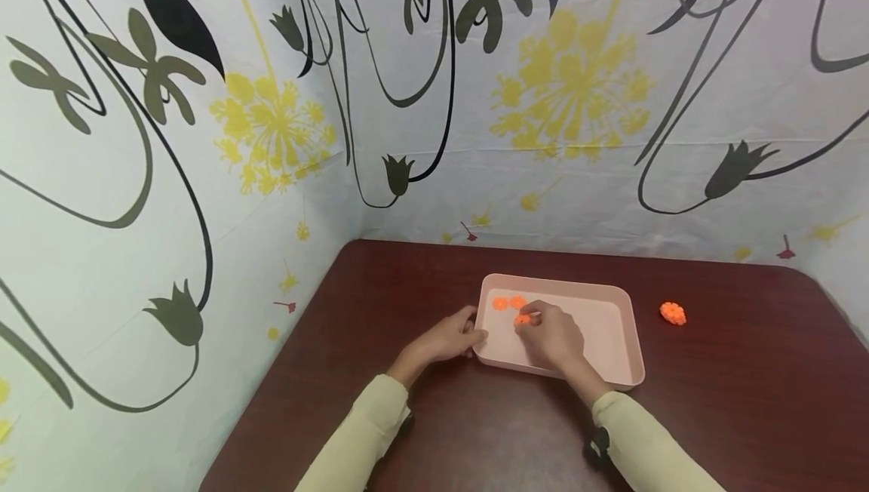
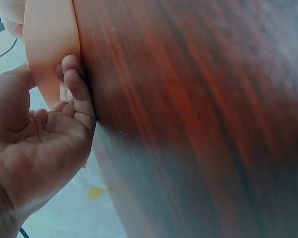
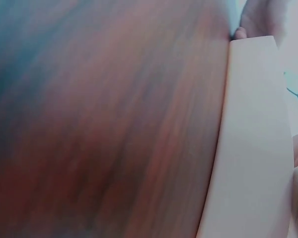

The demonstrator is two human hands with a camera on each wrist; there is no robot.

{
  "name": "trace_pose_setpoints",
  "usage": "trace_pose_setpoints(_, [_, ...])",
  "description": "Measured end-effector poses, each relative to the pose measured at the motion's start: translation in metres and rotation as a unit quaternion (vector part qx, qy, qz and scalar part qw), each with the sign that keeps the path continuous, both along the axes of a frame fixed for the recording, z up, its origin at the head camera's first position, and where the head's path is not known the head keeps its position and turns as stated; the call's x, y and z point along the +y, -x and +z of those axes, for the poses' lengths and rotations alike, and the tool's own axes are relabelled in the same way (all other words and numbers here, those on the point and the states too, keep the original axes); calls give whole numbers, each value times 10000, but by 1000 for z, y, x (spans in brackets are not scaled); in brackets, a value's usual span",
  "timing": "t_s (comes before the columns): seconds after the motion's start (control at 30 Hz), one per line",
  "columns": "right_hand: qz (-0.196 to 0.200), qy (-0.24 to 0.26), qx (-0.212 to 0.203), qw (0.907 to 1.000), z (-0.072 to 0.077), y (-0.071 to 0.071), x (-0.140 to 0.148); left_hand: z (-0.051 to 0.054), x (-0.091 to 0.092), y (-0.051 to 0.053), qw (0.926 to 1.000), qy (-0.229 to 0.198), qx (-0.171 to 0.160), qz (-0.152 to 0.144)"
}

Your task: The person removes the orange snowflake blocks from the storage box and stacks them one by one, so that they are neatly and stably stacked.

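Observation:
A shallow pink tray (image 1: 604, 341) lies on the table. At its left end my left hand (image 1: 448, 337) grips the wall, the thumb over the rim and the fingers against the outside, as the left wrist view shows of the hand (image 2: 44, 129). Above the tray floor my right hand (image 1: 553, 333) pinches a small orange flower-shaped piece (image 1: 521, 320) between thumb and fingers. Two similar flat orange pieces (image 1: 500, 303) lie side by side near the tray's back left corner. In the right wrist view the tray's front wall (image 3: 253, 139) hides most of that hand.
To the right of the tray, a small heap of orange pieces (image 1: 673, 313) sits on the dark reddish-brown table (image 1: 475, 432). Behind and to the left hangs a white cloth (image 1: 434, 130) printed with flowers and stems, close to the table's edges.

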State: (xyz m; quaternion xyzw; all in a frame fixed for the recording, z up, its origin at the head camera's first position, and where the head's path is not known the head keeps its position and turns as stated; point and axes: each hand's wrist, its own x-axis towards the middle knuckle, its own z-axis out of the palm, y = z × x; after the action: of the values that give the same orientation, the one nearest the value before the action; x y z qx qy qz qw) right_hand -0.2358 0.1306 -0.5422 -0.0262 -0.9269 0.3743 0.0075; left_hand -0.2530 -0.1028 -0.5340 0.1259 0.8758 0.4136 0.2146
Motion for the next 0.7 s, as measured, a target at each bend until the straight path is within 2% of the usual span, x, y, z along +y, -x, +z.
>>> trace_pose_setpoints(0.13, [-46,477,-101,9988,3,-3,4,-1,1,1,10000,-48,0,16])
trace_pose_setpoints(0.3, [-101,1007,148,9948,5,-3,10,-2,1,2,9999,-100,-42,35])
trace_pose_setpoints(0.5, [43,1752,347,9839,13,-1,26,-2,0,3,9999,-79,-62,46])
trace_pose_setpoints(0.57, [36,1868,410,9815,15,-2,35,-2,0,3,10000,-64,-48,46])
trace_pose_setpoints(0.7, [-29,1748,641,9825,18,-5,55,-1,1,1,10000,21,1,-12])
